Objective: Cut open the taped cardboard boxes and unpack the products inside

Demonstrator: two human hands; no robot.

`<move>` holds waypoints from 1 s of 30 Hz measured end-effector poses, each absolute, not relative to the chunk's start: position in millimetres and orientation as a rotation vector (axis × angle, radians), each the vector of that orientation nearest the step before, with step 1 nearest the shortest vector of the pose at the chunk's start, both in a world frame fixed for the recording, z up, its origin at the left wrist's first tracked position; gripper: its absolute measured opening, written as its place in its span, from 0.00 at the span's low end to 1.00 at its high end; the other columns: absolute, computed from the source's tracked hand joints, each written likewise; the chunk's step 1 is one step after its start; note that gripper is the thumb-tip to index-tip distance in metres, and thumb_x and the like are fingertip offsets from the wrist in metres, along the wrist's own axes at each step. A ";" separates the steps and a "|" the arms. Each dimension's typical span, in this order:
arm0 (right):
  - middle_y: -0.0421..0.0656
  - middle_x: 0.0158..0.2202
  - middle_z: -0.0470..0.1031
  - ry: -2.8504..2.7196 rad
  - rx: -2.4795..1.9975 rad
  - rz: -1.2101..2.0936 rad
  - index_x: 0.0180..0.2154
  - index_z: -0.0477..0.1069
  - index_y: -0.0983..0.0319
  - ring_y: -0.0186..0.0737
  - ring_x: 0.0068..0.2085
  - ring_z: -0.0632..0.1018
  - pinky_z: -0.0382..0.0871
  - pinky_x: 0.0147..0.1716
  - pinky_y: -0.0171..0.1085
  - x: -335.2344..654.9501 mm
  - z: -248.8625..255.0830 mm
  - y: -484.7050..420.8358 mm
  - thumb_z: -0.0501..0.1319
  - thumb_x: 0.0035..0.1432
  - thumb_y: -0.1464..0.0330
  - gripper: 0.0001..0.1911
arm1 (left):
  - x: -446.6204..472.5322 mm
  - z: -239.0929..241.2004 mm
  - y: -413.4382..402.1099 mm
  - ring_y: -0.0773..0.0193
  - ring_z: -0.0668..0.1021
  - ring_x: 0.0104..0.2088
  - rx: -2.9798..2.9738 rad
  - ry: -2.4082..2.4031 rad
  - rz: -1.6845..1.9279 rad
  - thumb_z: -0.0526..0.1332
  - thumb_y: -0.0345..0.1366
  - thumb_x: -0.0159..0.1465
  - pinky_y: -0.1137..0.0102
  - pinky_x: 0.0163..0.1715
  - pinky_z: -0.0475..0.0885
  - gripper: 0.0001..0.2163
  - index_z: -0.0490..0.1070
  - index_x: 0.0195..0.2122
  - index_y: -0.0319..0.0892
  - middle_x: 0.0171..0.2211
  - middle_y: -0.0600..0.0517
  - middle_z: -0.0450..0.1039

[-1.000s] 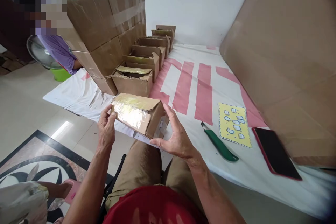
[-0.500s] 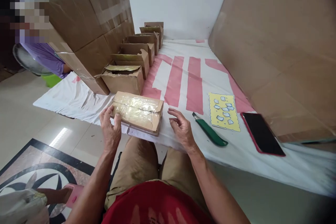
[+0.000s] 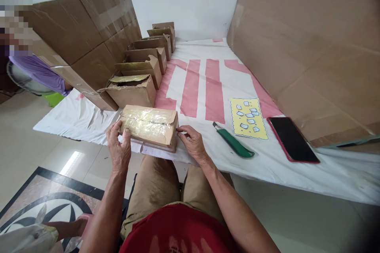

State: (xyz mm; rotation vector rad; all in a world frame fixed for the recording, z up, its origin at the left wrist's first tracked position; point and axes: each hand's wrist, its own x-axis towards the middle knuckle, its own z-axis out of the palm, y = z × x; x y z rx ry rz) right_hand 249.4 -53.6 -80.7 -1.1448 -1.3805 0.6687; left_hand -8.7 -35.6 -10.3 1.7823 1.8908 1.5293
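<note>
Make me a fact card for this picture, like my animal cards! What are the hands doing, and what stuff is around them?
Left hand: on the left end of the small taped box
Right hand: fingertips close by the box's right end; touching or not is hard to tell
Cutter: green handle, lying right of the right hand
Yellow card: between cutter and phone
Phone screen: dark
Behind the taped box: row of open boxes
Far left: purple sleeve of another person
</note>
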 end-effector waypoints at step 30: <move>0.44 0.38 0.78 -1.632 -1.335 0.394 0.33 0.65 0.56 0.41 0.40 0.80 0.74 0.39 0.38 294.0 -62.1 -97.4 0.55 0.59 0.74 0.07 | -7.5 -10.3 -40.1 0.48 0.75 0.58 1.790 1.884 1.531 0.60 0.43 0.66 0.52 0.62 0.69 0.18 0.76 0.54 0.41 0.56 0.41 0.74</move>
